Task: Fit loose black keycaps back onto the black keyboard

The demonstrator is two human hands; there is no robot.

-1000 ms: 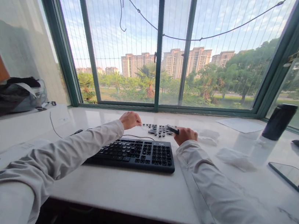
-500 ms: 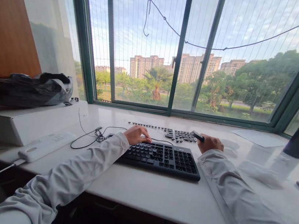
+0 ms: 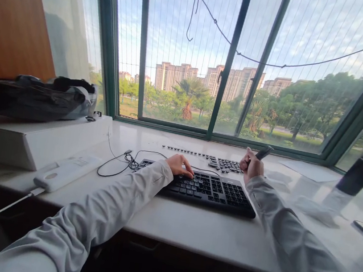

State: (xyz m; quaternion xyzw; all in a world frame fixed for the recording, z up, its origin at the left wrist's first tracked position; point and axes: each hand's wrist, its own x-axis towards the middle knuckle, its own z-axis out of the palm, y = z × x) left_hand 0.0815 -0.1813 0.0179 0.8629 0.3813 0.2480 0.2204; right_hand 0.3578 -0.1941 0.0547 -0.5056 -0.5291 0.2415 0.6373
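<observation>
A black keyboard (image 3: 214, 189) lies on the white sill, its right part showing dark key positions without clear caps. My left hand (image 3: 179, 165) is over the keyboard's upper middle, fingers curled down and thumb bent toward them; whatever is at the fingertips is hidden. To the keyboard's upper right, my right hand (image 3: 253, 165) is raised and closed around a short black tool (image 3: 263, 152), whose kind I cannot make out. Loose black keycaps (image 3: 229, 165) lie in rows behind the keyboard, beside my right hand.
The keyboard's black cable (image 3: 113, 175) coils at the left. A white power strip (image 3: 66, 173) and a white box (image 3: 63, 133) with a dark bag (image 3: 52, 97) stand further left. Clear plastic wrapping (image 3: 318, 210), a paper sheet (image 3: 310, 170) and a dark upright object (image 3: 360, 175) are at right.
My right hand has lifted from near the loose keycaps and turned, so the black tool points up and right. My left hand remains over the keyboard. The view has shifted and tilted slightly.
</observation>
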